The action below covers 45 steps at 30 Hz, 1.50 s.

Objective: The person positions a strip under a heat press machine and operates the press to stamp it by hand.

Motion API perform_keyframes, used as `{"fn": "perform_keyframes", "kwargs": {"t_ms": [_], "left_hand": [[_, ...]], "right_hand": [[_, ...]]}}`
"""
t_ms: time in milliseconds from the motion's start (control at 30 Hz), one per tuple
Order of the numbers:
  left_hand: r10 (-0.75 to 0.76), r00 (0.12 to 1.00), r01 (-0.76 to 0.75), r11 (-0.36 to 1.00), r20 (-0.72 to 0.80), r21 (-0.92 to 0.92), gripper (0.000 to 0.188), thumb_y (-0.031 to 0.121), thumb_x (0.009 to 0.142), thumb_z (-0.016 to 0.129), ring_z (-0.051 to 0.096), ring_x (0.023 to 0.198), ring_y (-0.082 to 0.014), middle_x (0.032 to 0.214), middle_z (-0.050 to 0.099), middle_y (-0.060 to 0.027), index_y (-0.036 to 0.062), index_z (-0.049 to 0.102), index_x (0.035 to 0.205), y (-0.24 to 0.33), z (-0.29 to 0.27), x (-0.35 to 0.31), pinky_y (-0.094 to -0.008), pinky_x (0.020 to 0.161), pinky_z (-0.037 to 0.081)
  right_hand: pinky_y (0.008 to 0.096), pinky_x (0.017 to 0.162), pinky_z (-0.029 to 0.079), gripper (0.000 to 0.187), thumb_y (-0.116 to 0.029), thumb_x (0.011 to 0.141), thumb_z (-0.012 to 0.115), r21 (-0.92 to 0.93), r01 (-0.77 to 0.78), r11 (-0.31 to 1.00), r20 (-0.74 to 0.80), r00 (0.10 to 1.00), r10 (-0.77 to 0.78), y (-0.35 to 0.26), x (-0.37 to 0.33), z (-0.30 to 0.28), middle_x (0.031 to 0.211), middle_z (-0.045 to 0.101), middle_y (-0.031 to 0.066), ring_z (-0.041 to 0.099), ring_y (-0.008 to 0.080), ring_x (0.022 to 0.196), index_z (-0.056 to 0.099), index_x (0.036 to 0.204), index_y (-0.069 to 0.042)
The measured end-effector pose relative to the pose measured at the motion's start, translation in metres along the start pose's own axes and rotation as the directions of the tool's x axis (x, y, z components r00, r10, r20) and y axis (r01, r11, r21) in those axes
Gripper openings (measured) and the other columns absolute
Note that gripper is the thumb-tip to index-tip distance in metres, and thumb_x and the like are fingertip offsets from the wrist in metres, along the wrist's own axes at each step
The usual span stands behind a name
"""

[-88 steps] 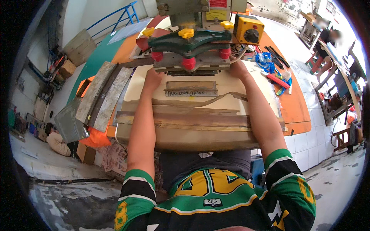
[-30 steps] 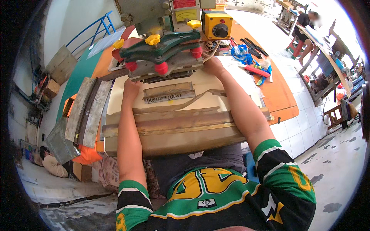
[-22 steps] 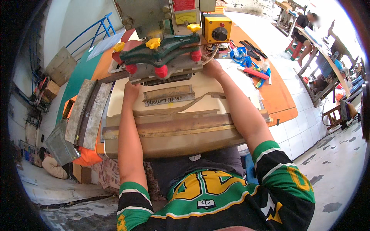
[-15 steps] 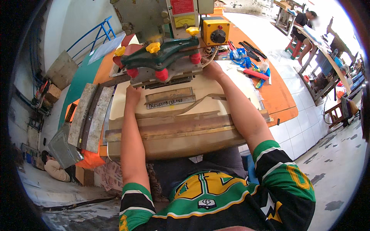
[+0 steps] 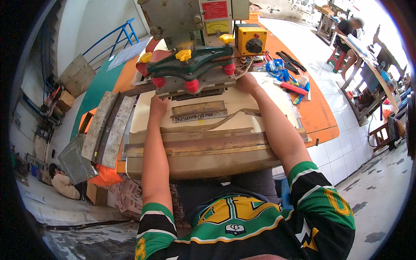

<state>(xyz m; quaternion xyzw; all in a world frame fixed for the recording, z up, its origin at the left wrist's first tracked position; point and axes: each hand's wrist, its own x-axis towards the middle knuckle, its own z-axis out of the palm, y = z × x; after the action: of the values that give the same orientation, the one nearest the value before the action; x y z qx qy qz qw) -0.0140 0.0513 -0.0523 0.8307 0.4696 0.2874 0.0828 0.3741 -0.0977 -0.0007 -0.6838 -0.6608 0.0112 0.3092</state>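
Both my arms reach forward to a press machine whose dark green head (image 5: pixel 190 60) carries yellow knobs and red caps over a flat metal plate (image 5: pixel 197 80). My left hand (image 5: pixel 158 104) is by the plate's near left corner, its fingertips hidden at the plate's edge. On the far right side of the plate is my right hand (image 5: pixel 247 82), with its fingers out of sight behind the plate and cables. A metal bar (image 5: pixel 199 111) with handwriting on it lies on the cream sheet (image 5: pixel 242 123) between my forearms. Whether either hand grips anything cannot be seen.
A yellow control box (image 5: pixel 252 40) with a black dial stands right of the press. Worn metal bars (image 5: pixel 115 132) lie at the left. Blue straps (image 5: pixel 277 69) and a red tool (image 5: pixel 294 88) rest on the orange table (image 5: pixel 323 123). Another person (image 5: pixel 346 34) sits at the far right.
The whole view has shifted, so the press and table appear farther right. Both hands stay beside the press plate, and the handwritten bar stays between my forearms.
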Motion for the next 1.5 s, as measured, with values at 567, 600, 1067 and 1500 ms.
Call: {"fn": "perform_keyframes", "kwargs": {"t_ms": [567,600,1067,1500], "left_hand": [[0.145,0.986,-0.150,0.987,-0.078,-0.065,0.027,0.014,0.076,0.056,0.058,0.090,-0.0365,0.090,0.062,-0.0217,-0.0029,0.056,0.097,0.021,-0.010,-0.002,-0.0379,0.072,0.045],[0.138,0.988,-0.144,0.986,-0.076,-0.084,0.026,0.013,0.077,0.055,0.058,0.090,-0.0361,0.090,0.062,-0.0213,-0.0027,0.056,0.097,0.023,-0.009,-0.002,-0.0373,0.072,0.045],[-0.069,0.998,0.066,0.933,0.004,-0.353,0.032,-0.005,0.071,0.057,0.059,0.093,-0.0275,0.096,0.063,-0.0159,-0.0009,0.055,0.103,0.069,-0.043,-0.018,-0.0331,0.078,0.044],[0.075,0.989,-0.113,0.943,-0.129,-0.314,0.036,-0.010,0.068,0.056,0.060,0.090,-0.0236,0.093,0.063,-0.0125,0.0021,0.057,0.102,0.068,-0.039,-0.016,-0.0298,0.078,0.044]], "right_hand": [[0.0453,0.071,0.047,0.033,-0.027,0.074,0.056,-0.037,0.105,0.994,-0.087,0.990,-0.108,0.032,0.011,0.024,0.091,0.062,0.0178,0.058,0.0358,0.086,0.055,0.105,-0.014],[0.0452,0.071,0.047,0.033,-0.027,0.074,0.056,-0.040,0.097,0.994,-0.079,0.992,-0.100,0.026,0.008,0.021,0.091,0.062,0.0178,0.058,0.0359,0.086,0.054,0.105,-0.014],[0.0395,0.069,0.048,0.050,-0.020,0.075,0.055,-0.122,0.129,0.984,0.005,0.992,-0.129,0.002,-0.002,-0.002,0.094,0.061,0.0173,0.059,0.0330,0.082,0.041,0.123,-0.015],[0.0374,0.085,0.042,0.039,-0.021,0.079,0.051,-0.217,0.284,0.934,-0.027,0.955,-0.296,0.024,0.004,0.014,0.115,0.053,0.0131,0.050,0.0290,0.103,0.047,0.117,-0.013]]}}
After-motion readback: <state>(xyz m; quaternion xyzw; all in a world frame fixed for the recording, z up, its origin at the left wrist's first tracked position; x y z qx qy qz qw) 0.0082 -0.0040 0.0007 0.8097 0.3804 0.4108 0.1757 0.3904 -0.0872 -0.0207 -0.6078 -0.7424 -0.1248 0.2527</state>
